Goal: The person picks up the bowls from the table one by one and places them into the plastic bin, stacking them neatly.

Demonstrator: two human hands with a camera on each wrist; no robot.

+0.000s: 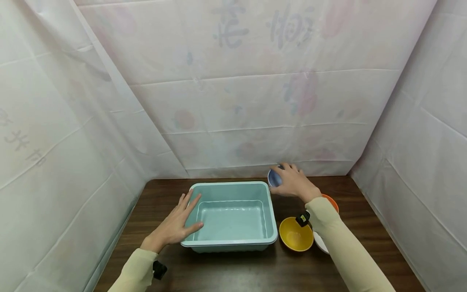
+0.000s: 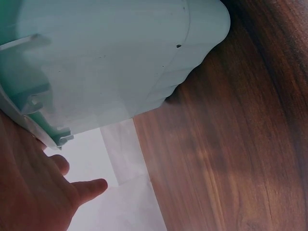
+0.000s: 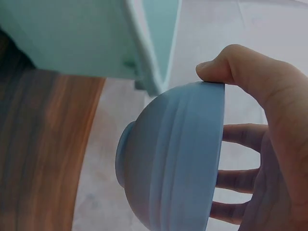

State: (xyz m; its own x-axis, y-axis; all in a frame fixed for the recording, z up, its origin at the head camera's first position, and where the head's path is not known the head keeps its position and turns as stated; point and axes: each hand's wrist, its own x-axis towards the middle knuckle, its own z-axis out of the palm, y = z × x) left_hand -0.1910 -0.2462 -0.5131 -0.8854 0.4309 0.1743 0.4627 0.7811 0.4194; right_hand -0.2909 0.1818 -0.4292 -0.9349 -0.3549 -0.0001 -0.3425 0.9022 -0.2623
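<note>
A blue bowl (image 1: 274,179) is gripped by my right hand (image 1: 294,183) near the back of the table, beside the far right corner of a light green plastic basin (image 1: 233,243). In the right wrist view the thumb presses the rim of the bowl (image 3: 178,154), with other fingers reaching across its mouth; the bowl is tipped on its side near the basin's edge. My left hand (image 1: 174,225) rests on the basin's left rim, fingers spread and thumb over the inside. The left wrist view shows the basin's outer wall (image 2: 110,62) alongside that hand (image 2: 33,187).
Right of the basin stands a yellow bowl (image 1: 296,236). An orange bowl (image 1: 333,202) and a white dish (image 1: 321,243) are partly hidden under the right sleeve (image 1: 343,239). White cloth (image 1: 248,121) hangs behind and at both sides of the dark wooden table (image 1: 219,271).
</note>
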